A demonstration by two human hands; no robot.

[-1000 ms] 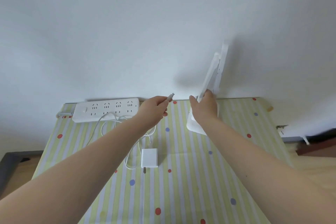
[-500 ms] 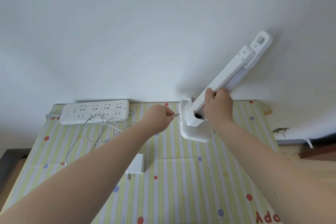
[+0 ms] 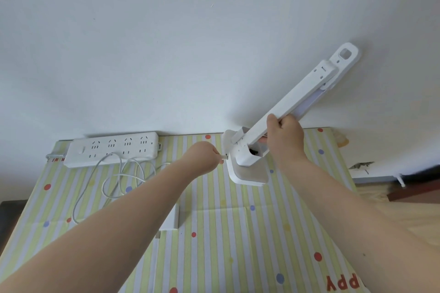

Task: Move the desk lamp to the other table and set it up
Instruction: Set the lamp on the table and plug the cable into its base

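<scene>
White plastic desk lamp (image 3: 292, 100) tilted | right hand (image 3: 284, 137) grips flat arm | left hand (image 3: 204, 158) pinches cable plug (image 3: 224, 156) at base

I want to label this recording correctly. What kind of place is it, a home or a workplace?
Probably a room in a home, though this is not certain. A small table with a striped, dotted cloth stands against a plain white wall. On it are a white power strip and a folding desk lamp.
</scene>
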